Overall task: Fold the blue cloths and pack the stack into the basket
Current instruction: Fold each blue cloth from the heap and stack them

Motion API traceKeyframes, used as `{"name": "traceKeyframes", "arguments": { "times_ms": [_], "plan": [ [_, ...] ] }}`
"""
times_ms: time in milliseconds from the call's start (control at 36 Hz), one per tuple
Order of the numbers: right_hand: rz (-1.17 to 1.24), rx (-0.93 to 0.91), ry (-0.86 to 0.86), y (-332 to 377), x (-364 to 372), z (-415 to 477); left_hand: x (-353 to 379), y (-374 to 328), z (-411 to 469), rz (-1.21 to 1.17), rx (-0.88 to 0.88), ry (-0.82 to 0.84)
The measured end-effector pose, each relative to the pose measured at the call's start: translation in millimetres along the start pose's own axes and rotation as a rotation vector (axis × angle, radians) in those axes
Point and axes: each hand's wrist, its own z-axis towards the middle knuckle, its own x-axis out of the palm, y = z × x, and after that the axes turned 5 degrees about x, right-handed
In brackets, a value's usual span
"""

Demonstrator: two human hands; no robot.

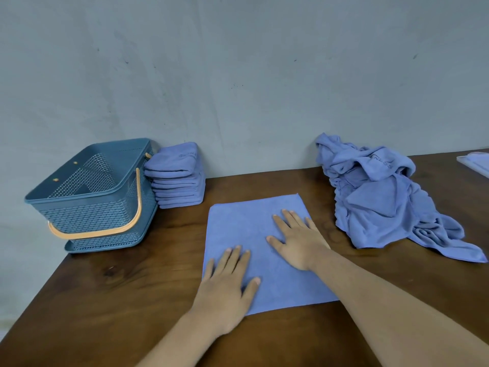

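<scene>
A blue cloth (246, 226) lies spread flat on the wooden table (127, 292) in front of me. My left hand (227, 284) presses flat on its near left part, fingers straight. My right hand (297, 239) lies flat on its right half, fingers spread. A stack of several folded blue cloths (177, 178) stands against the wall at the back left. Beside it on the left sits a blue plastic basket (87, 205) with an orange handle lowered across its front; nothing shows inside it.
A crumpled heap of unfolded blue cloths (383, 197) lies at the back right of the table. A pale flat object (476, 162) shows at the far right edge. A grey wall runs behind the table.
</scene>
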Motion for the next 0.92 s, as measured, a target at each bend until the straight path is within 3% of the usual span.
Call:
{"name": "traceKeyframes", "arguments": {
  "times_ms": [139, 222, 306, 389, 556, 722, 861, 917],
  "plan": [
    [-0.034, 0.006, 0.012, 3, -7, -4, -4, 12, -22, 0.042, -0.058, -0.019],
    [-0.143, 0.004, -0.073, 21, -16, -20, -3, 10, -21, 0.025, -0.066, -0.022],
    [-0.011, -0.042, -0.143, 57, -14, -55, -1, 11, -21, 0.022, -0.062, -0.028],
    [0.076, -0.073, -0.087, 74, 5, -90, -1, 11, -21, 0.024, -0.058, -0.035],
    [-0.003, -0.078, -0.008, 31, 14, -118, -2, 11, -22, 0.043, -0.060, -0.037],
    [-0.001, 0.030, -0.013, -24, 8, -139, -1, 14, -23, 0.041, -0.054, -0.024],
    [0.011, 0.033, -0.055, -24, 8, -145, -1, 11, -24, 0.038, -0.045, -0.037],
    [-0.009, 0.024, -0.125, -23, 11, -147, 1, 11, -27, 0.042, -0.005, -0.130]
  ]
}}
